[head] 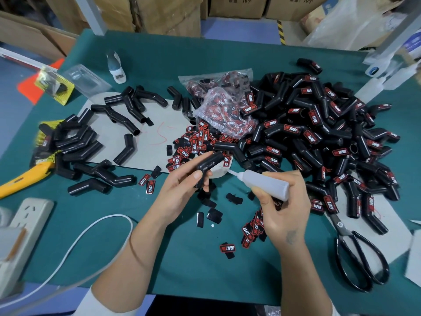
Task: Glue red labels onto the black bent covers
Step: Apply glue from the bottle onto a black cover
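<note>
My left hand [180,190] grips a black bent cover [208,166] above the green table, thumb on its bend. My right hand [282,206] holds a translucent glue bottle [264,183] whose white nozzle points left, its tip just short of the cover. Red-and-black labels [193,144] lie in a loose heap behind the cover, and more labels [252,231] lie under my right wrist. A big pile of labelled covers [330,133] fills the right side. Plain unlabelled covers [91,144] are scattered at the left.
Clear bags of labels [223,106] sit mid-table on grey cardboard [155,124]. Black scissors [357,254] lie at the right front. A yellow knife [25,176], a white power strip [25,226] with cable, and a white bottle [116,67] stand at the left.
</note>
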The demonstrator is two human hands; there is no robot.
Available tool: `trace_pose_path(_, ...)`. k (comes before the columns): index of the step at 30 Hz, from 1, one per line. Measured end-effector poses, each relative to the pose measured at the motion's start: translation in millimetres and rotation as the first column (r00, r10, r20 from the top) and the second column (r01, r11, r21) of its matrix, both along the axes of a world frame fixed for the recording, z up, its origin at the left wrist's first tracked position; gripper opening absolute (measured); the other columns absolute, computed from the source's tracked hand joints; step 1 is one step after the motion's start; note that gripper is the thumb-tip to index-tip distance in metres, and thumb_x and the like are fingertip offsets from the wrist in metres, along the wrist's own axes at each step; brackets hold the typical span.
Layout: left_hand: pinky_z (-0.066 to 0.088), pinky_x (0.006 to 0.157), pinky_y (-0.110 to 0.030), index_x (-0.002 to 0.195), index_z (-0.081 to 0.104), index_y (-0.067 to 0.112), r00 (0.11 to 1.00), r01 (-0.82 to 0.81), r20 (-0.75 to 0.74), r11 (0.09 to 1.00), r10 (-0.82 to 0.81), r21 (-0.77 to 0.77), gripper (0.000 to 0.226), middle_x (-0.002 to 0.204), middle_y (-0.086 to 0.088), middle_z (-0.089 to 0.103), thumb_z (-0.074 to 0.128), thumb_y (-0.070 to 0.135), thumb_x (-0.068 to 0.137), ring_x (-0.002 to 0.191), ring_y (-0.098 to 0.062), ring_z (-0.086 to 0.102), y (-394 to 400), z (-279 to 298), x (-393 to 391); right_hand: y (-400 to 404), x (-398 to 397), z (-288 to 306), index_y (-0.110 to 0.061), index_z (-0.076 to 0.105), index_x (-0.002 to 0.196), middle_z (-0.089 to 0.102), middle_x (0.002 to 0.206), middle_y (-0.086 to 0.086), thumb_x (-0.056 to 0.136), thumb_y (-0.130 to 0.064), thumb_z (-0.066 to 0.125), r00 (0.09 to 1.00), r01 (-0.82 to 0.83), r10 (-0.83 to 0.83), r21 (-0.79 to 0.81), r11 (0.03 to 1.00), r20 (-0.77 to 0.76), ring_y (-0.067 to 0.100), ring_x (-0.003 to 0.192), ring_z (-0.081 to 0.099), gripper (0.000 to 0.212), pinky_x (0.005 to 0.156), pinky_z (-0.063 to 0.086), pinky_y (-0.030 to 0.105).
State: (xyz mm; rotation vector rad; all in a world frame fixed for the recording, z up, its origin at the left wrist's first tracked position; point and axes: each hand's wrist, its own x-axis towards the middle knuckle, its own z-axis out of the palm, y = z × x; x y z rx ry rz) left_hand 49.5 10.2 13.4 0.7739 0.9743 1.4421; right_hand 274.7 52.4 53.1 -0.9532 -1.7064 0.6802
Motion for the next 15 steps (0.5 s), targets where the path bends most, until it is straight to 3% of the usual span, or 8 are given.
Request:
trace_pose_path(4,0.052,0.078,-0.03,0.139,0.069,0.026,1.0,0.001,-0.009,1.0,-0.001,-0.002,0.043,0.101,-0.006,0.067,0.052,0.01,0.103,0.086,-0.018,0.057,0.3,0.3,-0.7,2.3,1.9,-0.4,-0.037,0.056,0.114,0.056,0.11,-0.031,0.093,-0.027,0.068,1.0,0.023,-0.023,-0.01,1.0,0.001,0.011,0.095,0.059,0.026,0.079,0.046,0.031)
trace_pose_path(9,0.052,0.079,-0.031,0.141,0.068,0.024,1.0,0.014,0.003,1.0,-0.014,0.002,0.043,0.102,-0.006,0.066,0.06,0.023,0.099,0.087,-0.018,0.057,0.4,0.9,-0.9,0.3,0.4,-0.3,-0.037,0.056,0.115,0.055,0.111,-0.03,0.094,-0.028,0.068,1.0,-0.004,0.004,0.002,1.0,0.01,0.007,0.096,0.059,0.026,0.08,0.045,0.02)
trace_pose_path(15,0.053,0.079,-0.031,0.141,0.067,0.024,1.0,0.013,0.011,1.0,-0.013,-0.002,0.04,0.103,-0.005,0.066,0.056,0.017,0.103,0.087,-0.018,0.058,0.0,-0.9,-2.0,0.4,0.5,0.8,-0.038,0.056,0.115,0.056,0.11,-0.03,0.094,-0.028,0.069,1.0,0.002,-0.002,-0.002,1.0,0.001,0.013,0.095,0.06,0.027,0.078,0.047,0.028)
